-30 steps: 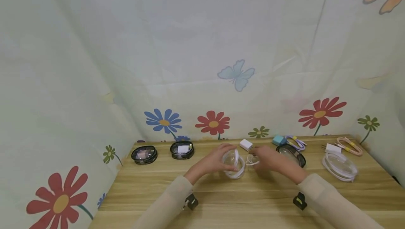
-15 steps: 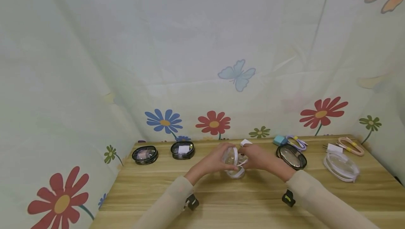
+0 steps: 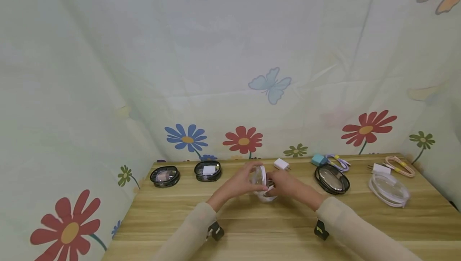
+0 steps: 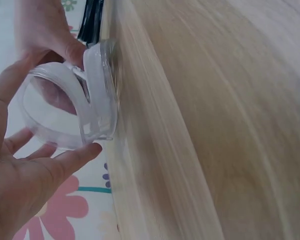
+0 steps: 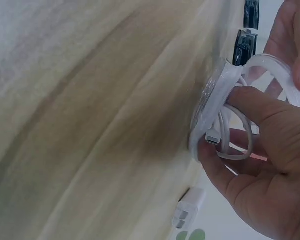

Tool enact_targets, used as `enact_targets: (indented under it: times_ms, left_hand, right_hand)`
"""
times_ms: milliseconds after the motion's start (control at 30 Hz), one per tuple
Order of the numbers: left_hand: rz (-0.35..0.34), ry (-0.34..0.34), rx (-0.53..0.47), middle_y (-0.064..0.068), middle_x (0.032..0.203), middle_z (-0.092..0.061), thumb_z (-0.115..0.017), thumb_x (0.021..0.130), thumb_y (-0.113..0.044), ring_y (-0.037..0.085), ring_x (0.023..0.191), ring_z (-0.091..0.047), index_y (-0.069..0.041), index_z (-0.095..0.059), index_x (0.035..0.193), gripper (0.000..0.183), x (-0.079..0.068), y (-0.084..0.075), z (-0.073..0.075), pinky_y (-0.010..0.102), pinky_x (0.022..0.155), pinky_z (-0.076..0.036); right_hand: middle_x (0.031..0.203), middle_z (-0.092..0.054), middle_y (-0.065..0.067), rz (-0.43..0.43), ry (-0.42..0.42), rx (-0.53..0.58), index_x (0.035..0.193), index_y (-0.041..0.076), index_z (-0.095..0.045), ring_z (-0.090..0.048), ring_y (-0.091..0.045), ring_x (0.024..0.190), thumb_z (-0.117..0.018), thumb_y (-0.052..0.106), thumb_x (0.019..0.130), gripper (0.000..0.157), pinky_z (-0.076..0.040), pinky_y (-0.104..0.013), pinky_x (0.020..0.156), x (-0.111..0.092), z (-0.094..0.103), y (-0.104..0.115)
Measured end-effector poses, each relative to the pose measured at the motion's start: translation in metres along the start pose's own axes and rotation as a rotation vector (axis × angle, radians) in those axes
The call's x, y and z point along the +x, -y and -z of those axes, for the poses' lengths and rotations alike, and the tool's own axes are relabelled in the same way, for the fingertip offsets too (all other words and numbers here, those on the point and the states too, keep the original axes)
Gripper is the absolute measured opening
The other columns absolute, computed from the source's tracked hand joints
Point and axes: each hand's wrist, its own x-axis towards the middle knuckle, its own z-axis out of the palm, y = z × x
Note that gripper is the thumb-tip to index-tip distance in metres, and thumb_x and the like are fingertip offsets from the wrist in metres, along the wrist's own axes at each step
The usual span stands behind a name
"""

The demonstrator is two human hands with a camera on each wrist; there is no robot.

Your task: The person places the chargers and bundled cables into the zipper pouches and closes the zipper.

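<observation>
A small clear zip pouch with white edging (image 4: 101, 95) stands on the wooden table with its top flap raised. My left hand (image 3: 237, 183) holds that flap between thumb and fingers. At the pouch's mouth, my right hand (image 3: 289, 185) grips a coiled white charging cable (image 5: 249, 145); its connector (image 5: 213, 136) shows near the fingers in the right wrist view. Part of the coil is hidden by the hand and pouch. Behind the right hand lies a white charger plug (image 3: 281, 164), apart from both hands.
On the left are two black-edged clear pouches (image 3: 165, 176) (image 3: 207, 171) with things inside. To the right lie another black-edged pouch (image 3: 332, 179), a blue plug (image 3: 319, 159), a purple cable (image 3: 340, 163), a white-edged pouch (image 3: 389, 191), a white plug (image 3: 381, 169) and a peach cable (image 3: 400, 167).
My right hand has moved left from beside the white plug to the pouch's mouth, bringing the white cable with it. The left hand stays at the flap, which has tilted slightly left.
</observation>
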Motion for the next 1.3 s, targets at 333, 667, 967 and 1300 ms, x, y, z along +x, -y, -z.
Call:
enact_targets:
  times_ms: [333,667,967,1300]
  left_hand:
    - [-0.018,0.012,-0.052,0.012,0.16,-0.039,-0.086,0.084,-0.03,0.043,0.148,-0.042,-0.017,-0.042,0.151,0.081,-0.003,0.002,0.004,0.052,0.103,-0.055]
    - [-0.009,0.0,-0.014,0.011,0.159,-0.039,-0.086,0.084,-0.032,0.042,0.147,-0.044,-0.019,-0.043,0.151,0.081,-0.006,0.003,0.004,0.048,0.103,-0.056]
    - [-0.015,0.015,-0.004,0.009,0.16,-0.039,-0.085,0.085,-0.031,0.04,0.148,-0.043,-0.021,-0.043,0.15,0.079,-0.005,0.002,0.005,0.048,0.103,-0.056]
    - [-0.056,0.025,0.037,0.004,0.159,-0.041,-0.086,0.084,-0.032,0.033,0.146,-0.046,-0.023,-0.044,0.149,0.079,-0.004,0.005,0.002,0.05,0.105,-0.054]
  right_hand:
    - [0.117,-0.074,-0.012,0.1,0.097,0.089,0.122,0.003,-0.066,-0.07,-0.029,0.105,-0.085,0.025,0.084,0.048,-0.057,-0.035,0.087,-0.004,0.012,-0.004]
    - [0.124,-0.072,-0.016,0.04,0.078,0.124,0.129,0.0,-0.065,-0.071,-0.033,0.111,-0.088,0.027,0.081,0.059,-0.061,-0.044,0.09,-0.018,0.022,-0.006]
    - [0.096,-0.077,-0.008,0.057,-0.031,0.035,0.109,0.0,-0.075,-0.068,-0.013,0.082,-0.086,0.023,0.083,0.036,-0.055,-0.022,0.07,-0.014,0.006,-0.009]
    - [0.091,-0.077,-0.011,0.08,-0.073,0.042,0.1,-0.001,-0.075,-0.07,-0.018,0.079,-0.082,0.006,0.084,0.019,-0.054,-0.023,0.067,-0.009,-0.001,-0.002]
